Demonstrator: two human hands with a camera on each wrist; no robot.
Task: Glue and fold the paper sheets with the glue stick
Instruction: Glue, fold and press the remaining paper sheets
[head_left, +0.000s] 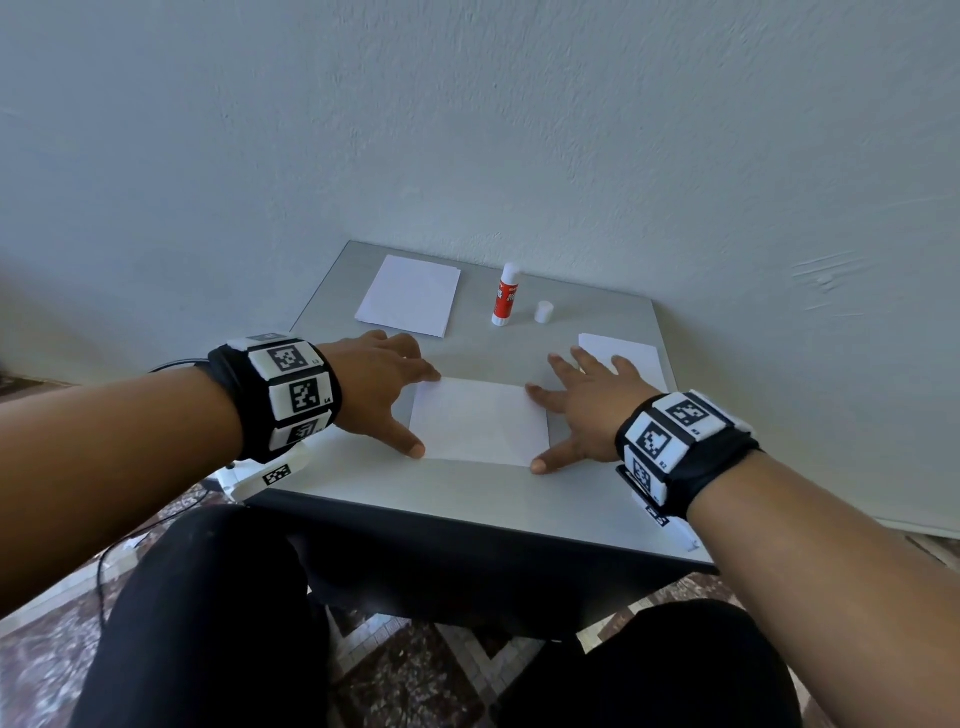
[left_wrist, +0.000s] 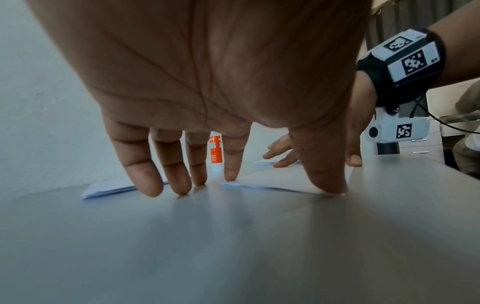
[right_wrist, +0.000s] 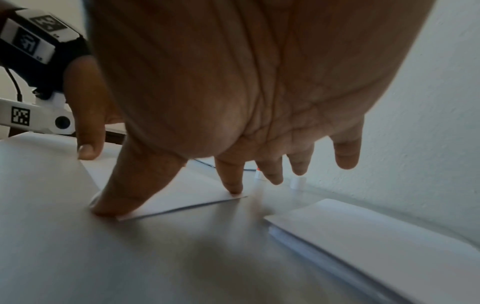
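Your left hand (head_left: 376, 387) and right hand (head_left: 582, 410) both rest on the folded paper sheet (head_left: 480, 421), which lies flat at the middle of the grey tabletop (head_left: 415, 493). Each grip is spread, with the fingers straight. On the left, your thumb presses the sheet's near left corner and your index fingertip touches its far left corner; the other fingertips touch the tabletop just beside it. On the right, your thumb presses the near right corner and your index finger the far right corner, while the remaining fingers are lifted above the surface.

The glue stick (head_left: 505, 295) stands upright near the wall behind the sheet, its top uncovered, and its white cap (head_left: 543, 312) stands just beside it to the right. A stack of paper sheets (head_left: 410, 302) lies at the far left of the tabletop. Another small paper pile (head_left: 636, 356) lies to the right, partly behind your right hand.
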